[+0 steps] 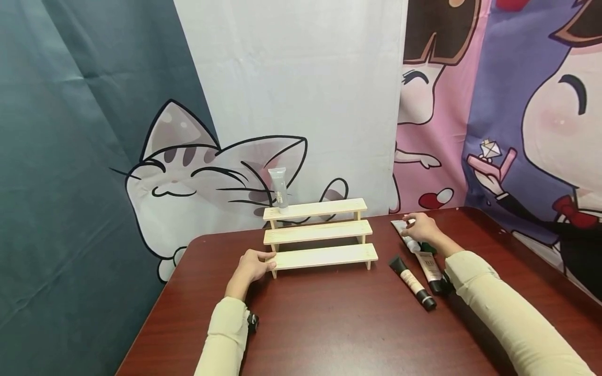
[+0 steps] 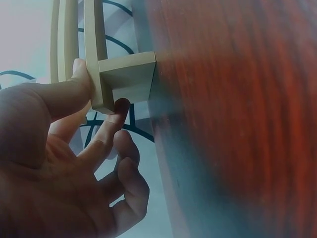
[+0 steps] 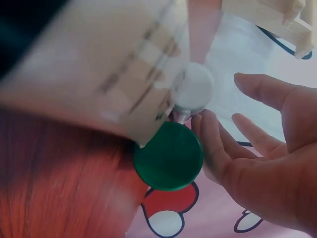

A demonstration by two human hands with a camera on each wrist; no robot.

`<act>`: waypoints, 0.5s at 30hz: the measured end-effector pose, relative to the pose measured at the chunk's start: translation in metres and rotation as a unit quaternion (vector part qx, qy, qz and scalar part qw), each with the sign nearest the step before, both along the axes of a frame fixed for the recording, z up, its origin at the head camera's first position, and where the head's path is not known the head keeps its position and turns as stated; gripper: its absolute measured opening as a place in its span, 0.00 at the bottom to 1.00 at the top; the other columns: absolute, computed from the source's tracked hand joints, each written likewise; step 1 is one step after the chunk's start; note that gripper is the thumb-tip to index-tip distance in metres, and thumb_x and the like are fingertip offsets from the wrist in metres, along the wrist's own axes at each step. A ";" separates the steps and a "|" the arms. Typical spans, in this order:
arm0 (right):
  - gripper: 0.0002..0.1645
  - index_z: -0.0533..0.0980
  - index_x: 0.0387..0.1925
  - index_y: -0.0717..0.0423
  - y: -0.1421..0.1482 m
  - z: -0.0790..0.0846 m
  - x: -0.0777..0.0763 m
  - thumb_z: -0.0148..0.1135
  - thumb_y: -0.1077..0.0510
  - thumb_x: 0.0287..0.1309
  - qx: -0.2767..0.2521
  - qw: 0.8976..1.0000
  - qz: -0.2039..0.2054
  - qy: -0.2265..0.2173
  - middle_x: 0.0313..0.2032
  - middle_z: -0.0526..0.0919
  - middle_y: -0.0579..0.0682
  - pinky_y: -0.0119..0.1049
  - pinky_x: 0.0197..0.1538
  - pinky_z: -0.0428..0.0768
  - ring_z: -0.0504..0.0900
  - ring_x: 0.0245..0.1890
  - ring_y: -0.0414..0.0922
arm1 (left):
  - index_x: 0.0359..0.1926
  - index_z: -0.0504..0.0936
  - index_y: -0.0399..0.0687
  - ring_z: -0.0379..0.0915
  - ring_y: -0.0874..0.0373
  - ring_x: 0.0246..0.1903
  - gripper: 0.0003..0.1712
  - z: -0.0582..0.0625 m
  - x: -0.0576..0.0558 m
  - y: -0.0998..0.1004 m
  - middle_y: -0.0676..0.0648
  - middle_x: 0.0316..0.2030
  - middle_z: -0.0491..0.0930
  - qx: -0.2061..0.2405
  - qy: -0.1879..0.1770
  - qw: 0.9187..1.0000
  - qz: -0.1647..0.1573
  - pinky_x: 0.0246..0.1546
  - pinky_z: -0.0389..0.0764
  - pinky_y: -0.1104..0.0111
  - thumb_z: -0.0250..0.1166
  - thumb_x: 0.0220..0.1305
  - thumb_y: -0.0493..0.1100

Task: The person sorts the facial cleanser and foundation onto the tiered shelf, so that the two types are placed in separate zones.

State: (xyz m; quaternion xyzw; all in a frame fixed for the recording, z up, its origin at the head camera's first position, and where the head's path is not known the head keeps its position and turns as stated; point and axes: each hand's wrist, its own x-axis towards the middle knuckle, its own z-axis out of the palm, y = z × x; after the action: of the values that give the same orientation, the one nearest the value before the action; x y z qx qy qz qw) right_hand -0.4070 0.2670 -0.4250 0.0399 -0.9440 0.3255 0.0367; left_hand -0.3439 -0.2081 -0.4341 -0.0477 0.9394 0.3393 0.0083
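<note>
My left hand (image 1: 251,266) pinches the left end of the lowest step of a three-step wooden display rack (image 1: 324,256); in the left wrist view the thumb lies on top of the board (image 2: 101,91), a fingertip below. A clear squeeze tube (image 1: 279,189) stands on the top step's left end. At the right, my right hand (image 1: 421,230) reaches over a white tube (image 1: 398,226) lying on the table. The right wrist view shows the thumb spread away, with fingers beside a white cap (image 3: 195,88) and a green cap (image 3: 168,157); contact is unclear.
Nearer than the white tube lie a beige tube with a black cap (image 1: 429,266) and a slim black-and-beige tube (image 1: 414,284). The dark red table (image 1: 320,324) ends at a printed cloth backdrop (image 1: 301,78). A blurred beige tube (image 3: 114,69) fills much of the right wrist view.
</note>
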 end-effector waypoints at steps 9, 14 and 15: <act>0.26 0.77 0.50 0.74 0.002 -0.003 -0.004 0.70 0.67 0.48 0.040 0.999 0.001 0.028 0.35 0.87 0.63 0.50 0.44 0.81 0.82 0.43 0.63 | 0.53 0.87 0.60 0.62 0.34 0.66 0.18 0.000 0.000 0.000 0.36 0.62 0.75 -0.003 0.005 1.000 -0.001 0.63 0.67 0.46 0.72 0.61 0.45; 0.25 0.79 0.49 0.73 0.003 -0.003 -0.007 0.72 0.65 0.48 0.052 0.998 -0.008 0.024 0.34 0.87 0.63 0.50 0.43 0.81 0.81 0.44 0.64 | 0.53 0.87 0.60 0.62 0.34 0.66 0.18 0.000 0.000 0.000 0.36 0.62 0.75 -0.004 0.003 1.000 -0.001 0.63 0.67 0.46 0.72 0.61 0.45; 0.25 0.79 0.49 0.73 0.003 -0.003 -0.008 0.73 0.64 0.48 0.057 0.998 -0.009 0.023 0.35 0.86 0.64 0.50 0.43 0.81 0.80 0.44 0.65 | 0.53 0.87 0.60 0.62 0.34 0.66 0.18 0.000 0.000 0.000 0.36 0.62 0.75 -0.004 0.002 1.000 0.000 0.63 0.67 0.46 0.72 0.61 0.45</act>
State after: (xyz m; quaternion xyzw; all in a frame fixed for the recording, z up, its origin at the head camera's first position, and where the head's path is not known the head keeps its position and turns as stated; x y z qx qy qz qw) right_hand -0.4147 0.2700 -0.4276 0.0412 -0.9601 0.2703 0.0589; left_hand -0.3442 -0.2079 -0.4342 -0.0471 0.9407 0.3359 0.0058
